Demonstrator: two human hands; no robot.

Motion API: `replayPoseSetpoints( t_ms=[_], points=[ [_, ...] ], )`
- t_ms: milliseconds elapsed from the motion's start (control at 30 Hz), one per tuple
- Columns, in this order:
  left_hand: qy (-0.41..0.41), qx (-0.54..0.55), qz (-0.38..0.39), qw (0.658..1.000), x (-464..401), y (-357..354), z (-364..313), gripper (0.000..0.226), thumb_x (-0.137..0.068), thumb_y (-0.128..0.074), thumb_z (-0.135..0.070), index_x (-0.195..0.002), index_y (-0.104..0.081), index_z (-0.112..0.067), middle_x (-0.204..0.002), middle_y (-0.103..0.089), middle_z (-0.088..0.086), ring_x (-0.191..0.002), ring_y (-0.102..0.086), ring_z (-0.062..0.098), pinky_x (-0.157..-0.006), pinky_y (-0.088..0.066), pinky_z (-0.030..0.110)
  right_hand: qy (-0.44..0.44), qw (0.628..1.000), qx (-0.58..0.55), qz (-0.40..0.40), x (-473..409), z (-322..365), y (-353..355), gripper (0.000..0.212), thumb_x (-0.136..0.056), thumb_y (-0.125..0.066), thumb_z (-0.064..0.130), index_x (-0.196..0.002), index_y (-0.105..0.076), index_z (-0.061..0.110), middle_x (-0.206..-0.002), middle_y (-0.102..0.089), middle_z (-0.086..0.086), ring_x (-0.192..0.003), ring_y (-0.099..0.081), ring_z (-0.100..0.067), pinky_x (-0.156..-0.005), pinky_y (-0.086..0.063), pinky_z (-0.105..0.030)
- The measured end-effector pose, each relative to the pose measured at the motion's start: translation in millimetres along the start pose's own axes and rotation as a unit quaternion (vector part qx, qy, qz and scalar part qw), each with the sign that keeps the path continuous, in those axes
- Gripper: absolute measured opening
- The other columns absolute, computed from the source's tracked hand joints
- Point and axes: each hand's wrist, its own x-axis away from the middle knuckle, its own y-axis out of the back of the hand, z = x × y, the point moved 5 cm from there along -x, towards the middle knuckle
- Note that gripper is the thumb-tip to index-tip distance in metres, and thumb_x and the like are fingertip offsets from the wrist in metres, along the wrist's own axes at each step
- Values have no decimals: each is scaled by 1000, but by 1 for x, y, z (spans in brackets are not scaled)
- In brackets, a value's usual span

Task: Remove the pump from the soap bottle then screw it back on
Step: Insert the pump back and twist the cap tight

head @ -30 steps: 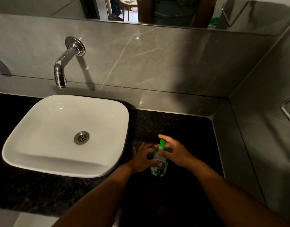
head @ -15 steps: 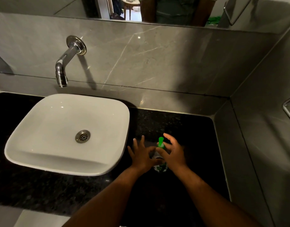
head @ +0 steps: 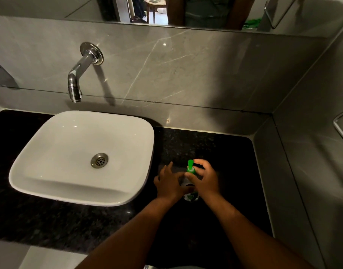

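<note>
A white sink (head: 50,181) sits on the left of the dark counter (head: 234,156), well apart from the work. Just right of it, the left hand (head: 169,184) wraps the soap bottle (head: 191,197), which stands upright on the counter; 1 second ago those fingers were looser around it. The right hand (head: 205,178) pinches the green pump (head: 190,167) at its collar, having swung round from a flatter reach. That regrip suggests 1 twist is finished; whether it loosens or tightens, I cannot tell.
</note>
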Motion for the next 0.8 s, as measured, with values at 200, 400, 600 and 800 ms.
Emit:
replayPoseSetpoints(
  t_ms=[200,400,600,800],
  points=[
    [-65,13,-42,997,0,8,-6,54,-67,-71,-55,-118,-58,-46,-156,-22,-1,-143,-11,21,-111,-12,49,47,987,100,117,14,22,23,90,-64,-87,24,-140,-39,18,-137,-45,9,-129,-41,-4,-100,-31,-6],
    [-100,38,-53,993,-1,5,-3,60,-67,-70,-59,-122,-58,-40,-152,-35,1,-142,-20,26,-107,-21,51,78,971,207,94,29,55,43,72,-64,-83,45,-128,-54,29,-112,-66,11,-103,-59,1,-92,-44,-16],
    [-103,54,-49,992,-2,2,-3,69,-59,-52,-70,-120,-60,-38,-148,-41,0,-141,-24,25,-108,-19,46,114,938,317,85,27,65,34,63,-65,-75,54,-122,-58,33,-108,-67,9,-95,-60,-7,-87,-50,-27],
    [-115,49,-49,991,-5,1,1,76,-52,-49,-78,-118,-60,-41,-147,-43,-1,-141,-26,25,-111,-19,49,130,931,334,71,22,70,31,50,-66,-72,48,-113,-63,32,-105,-68,9,-94,-61,-8,-85,-52,-32]
  ],
)
